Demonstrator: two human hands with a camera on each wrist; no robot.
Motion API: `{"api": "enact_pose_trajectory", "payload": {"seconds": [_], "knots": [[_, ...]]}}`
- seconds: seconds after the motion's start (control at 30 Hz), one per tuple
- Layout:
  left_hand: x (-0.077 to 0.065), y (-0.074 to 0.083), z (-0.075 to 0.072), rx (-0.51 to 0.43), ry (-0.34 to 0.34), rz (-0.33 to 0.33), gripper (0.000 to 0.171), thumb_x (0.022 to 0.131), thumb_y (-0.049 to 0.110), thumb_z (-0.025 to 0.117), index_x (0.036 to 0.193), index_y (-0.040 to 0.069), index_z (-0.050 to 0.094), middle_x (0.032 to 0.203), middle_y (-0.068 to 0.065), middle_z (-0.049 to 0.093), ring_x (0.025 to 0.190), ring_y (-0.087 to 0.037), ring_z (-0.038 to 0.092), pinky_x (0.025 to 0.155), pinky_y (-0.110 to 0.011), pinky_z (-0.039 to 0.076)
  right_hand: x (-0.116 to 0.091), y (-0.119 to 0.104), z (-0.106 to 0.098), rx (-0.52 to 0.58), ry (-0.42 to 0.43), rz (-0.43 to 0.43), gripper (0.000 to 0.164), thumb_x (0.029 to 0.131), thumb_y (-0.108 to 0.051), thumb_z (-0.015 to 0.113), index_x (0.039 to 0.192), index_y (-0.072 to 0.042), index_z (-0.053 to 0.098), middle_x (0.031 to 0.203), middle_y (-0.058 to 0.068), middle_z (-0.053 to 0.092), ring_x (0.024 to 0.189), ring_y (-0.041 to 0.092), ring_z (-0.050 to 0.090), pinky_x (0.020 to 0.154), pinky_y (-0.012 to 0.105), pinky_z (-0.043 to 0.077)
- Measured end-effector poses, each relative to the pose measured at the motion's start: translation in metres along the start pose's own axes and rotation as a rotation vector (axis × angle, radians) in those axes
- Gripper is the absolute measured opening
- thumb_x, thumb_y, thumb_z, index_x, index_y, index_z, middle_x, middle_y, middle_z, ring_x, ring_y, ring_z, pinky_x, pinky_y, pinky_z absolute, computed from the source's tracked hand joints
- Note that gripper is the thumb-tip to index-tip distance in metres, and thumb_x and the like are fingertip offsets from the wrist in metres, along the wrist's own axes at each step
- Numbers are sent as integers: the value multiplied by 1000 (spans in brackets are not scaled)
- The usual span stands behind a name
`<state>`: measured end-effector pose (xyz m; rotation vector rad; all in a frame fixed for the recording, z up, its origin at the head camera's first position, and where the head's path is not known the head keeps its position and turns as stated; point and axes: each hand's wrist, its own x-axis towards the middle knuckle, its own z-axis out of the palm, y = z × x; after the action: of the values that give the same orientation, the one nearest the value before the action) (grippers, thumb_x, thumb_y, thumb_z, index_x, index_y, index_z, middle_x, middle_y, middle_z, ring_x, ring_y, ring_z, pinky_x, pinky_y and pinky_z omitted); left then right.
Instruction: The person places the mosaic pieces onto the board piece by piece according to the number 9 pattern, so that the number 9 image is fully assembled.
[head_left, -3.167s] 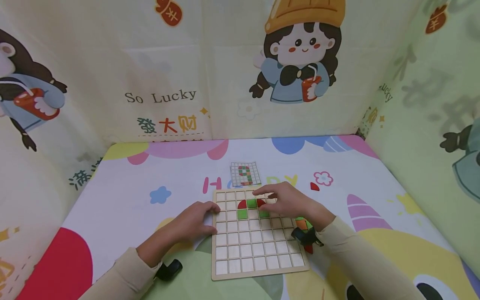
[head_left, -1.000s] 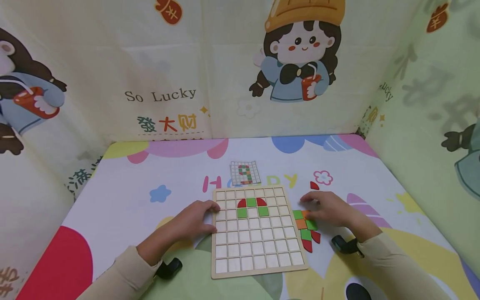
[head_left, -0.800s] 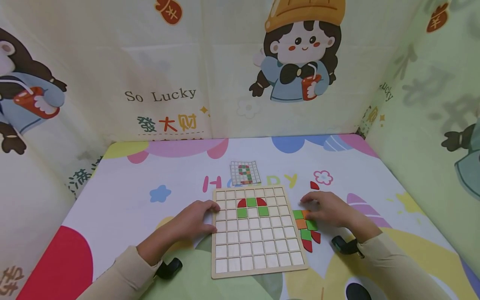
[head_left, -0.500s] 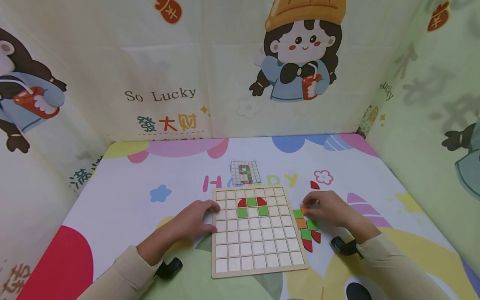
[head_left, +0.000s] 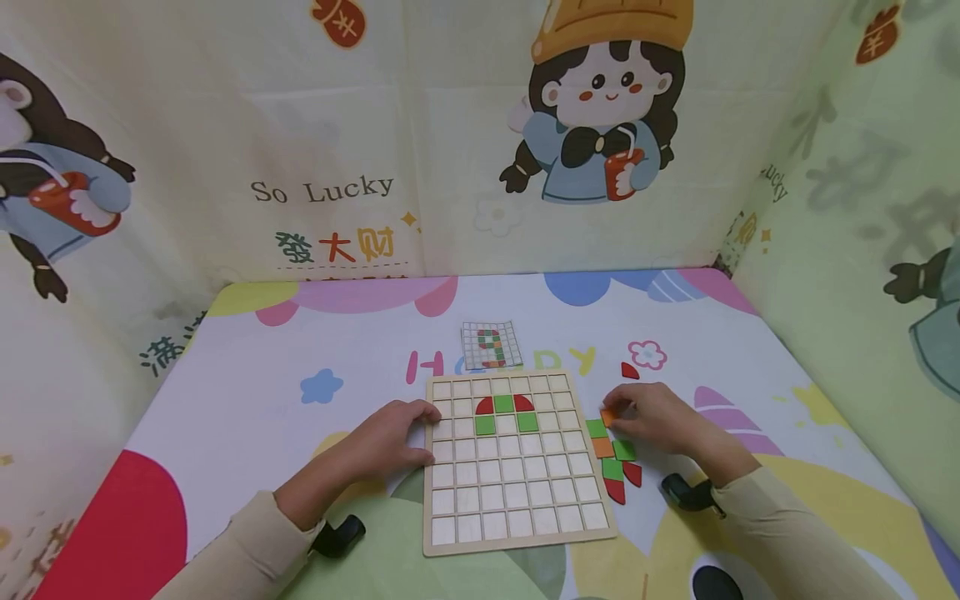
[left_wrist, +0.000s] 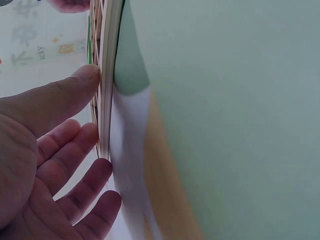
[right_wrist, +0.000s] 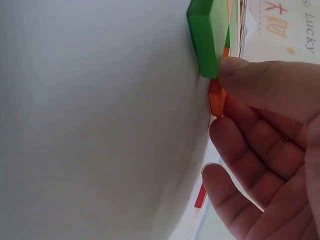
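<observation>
A wooden grid board (head_left: 517, 546) lies on the table, with two red quarter-round tiles and several green square tiles forming an arch in its upper cells. My left hand (head_left: 386, 442) touches the board's left edge with its thumb and fingertips, fingers loosely extended. In the left wrist view the thumb (left_wrist: 60, 97) lies against the board's side. To the right of the board my right hand (head_left: 656, 417) pinches an orange square tile (head_left: 607, 418) between thumb and fingers. That orange tile (right_wrist: 216, 97) shows behind a green square tile (right_wrist: 207, 37) in the right wrist view.
Loose tiles lie along the board's right edge: an orange square (head_left: 602, 447), several green squares (head_left: 622, 450) and red quarter-rounds (head_left: 615, 490). Another red tile (head_left: 629, 370) sits farther back. Behind the board is a small pattern card (head_left: 491, 346) with a coloured grid figure.
My right hand has moved from over the board to the loose tiles on the right, and the orange tile has shifted slightly away from its neighbours. My left hand has stayed at the board's edge.
</observation>
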<state>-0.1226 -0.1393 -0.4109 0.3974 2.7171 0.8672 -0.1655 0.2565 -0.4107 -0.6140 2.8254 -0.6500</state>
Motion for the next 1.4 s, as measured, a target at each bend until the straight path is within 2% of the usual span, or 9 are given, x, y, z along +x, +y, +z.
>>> {"api": "enact_pose_trajectory", "payload": {"seconds": [0.17, 0.3, 0.53, 0.9, 1.13, 1.4], "knots": [[1, -1, 1, 7, -6, -5, 46, 78, 16, 87, 118, 12, 65, 114, 0, 61, 112, -24, 53, 96, -39, 48, 2, -3, 1, -5, -18, 36, 29, 83, -13, 80, 108, -2, 68, 95, -1, 66, 87, 19, 58, 83, 42, 54], [1, -1, 0, 6, -6, 1, 46, 78, 15, 87, 118, 12, 65, 112, 1, 61, 111, -24, 53, 96, -40, 48, 3, -5, -1, -2, 3, 51, 30, 84, -15, 79, 109, -1, 68, 96, 1, 66, 87, 20, 58, 83, 43, 54], [1, -1, 0, 15, -2, 0, 46, 78, 15, 88, 118, 12, 65, 112, 1, 62, 110, -24, 53, 97, -40, 48, 5, -9, -6, 15, 67, -57, 26, 84, -11, 77, 107, -1, 69, 97, 1, 68, 91, 23, 63, 85, 47, 54], [2, -1, 0, 1, 1, 13, 45, 77, 14, 88, 116, 12, 65, 111, 2, 62, 109, -23, 53, 97, -40, 47, 10, -32, 2, 61, 35, -133, 24, 86, -12, 77, 107, -3, 68, 96, -4, 64, 87, 17, 58, 76, 35, 53], [2, -1, -1, 7, -3, 12, 46, 77, 15, 88, 117, 12, 65, 111, 1, 62, 109, -23, 53, 96, -40, 48, 15, -47, 10, 37, 30, -224, 21, 85, -9, 78, 103, -6, 68, 94, -6, 64, 86, 15, 59, 81, 38, 54], [3, -1, -1, 11, -6, 0, 47, 77, 16, 88, 117, 13, 65, 112, 1, 62, 110, -24, 53, 97, -39, 48, 17, -63, 15, 31, -21, -212, 24, 85, -14, 79, 105, -7, 69, 94, -7, 64, 86, 15, 57, 81, 34, 53]]}}
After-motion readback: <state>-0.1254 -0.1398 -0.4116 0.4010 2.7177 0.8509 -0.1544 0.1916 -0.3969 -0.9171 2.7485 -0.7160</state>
